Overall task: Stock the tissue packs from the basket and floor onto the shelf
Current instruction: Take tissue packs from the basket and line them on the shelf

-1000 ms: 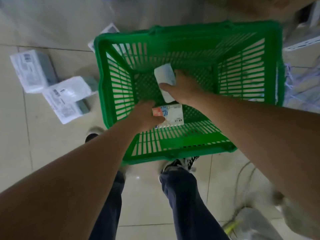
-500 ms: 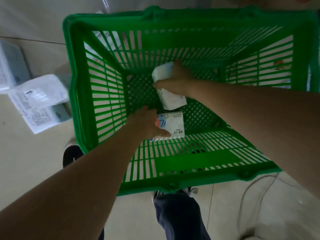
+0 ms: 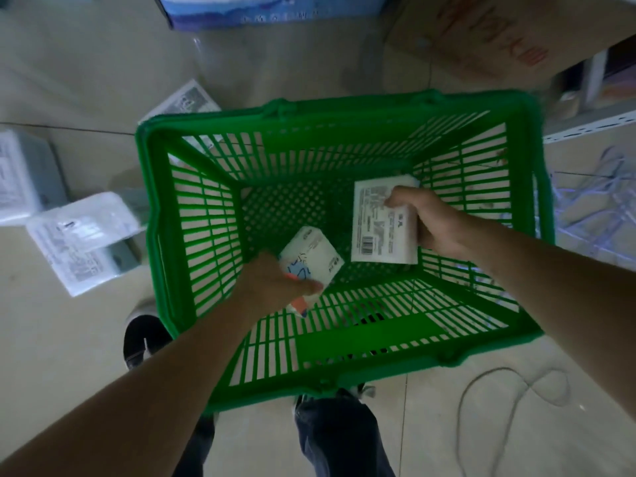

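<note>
A single wide-angle head view looks steeply down from above, close over the green basket (image 3: pixel 344 383), which fills the middle of the picture. Both forearms run in from the bottom edge to each grip inside it. Beyond the grips, floor (image 3: pixel 69 339) and boxes curve away.

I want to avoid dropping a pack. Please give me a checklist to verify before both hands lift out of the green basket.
1. Left hand grips the small printed tissue pack: ok.
2. Right hand grips the barcode tissue pack: ok.
3. Both packs clear of the green basket walls: ok.
4. Other packs remaining in the basket: none visible, ok.
5. Floor tissue packs not yet stocked: not ok.
6. Free space on the shelf: cannot tell.
</note>
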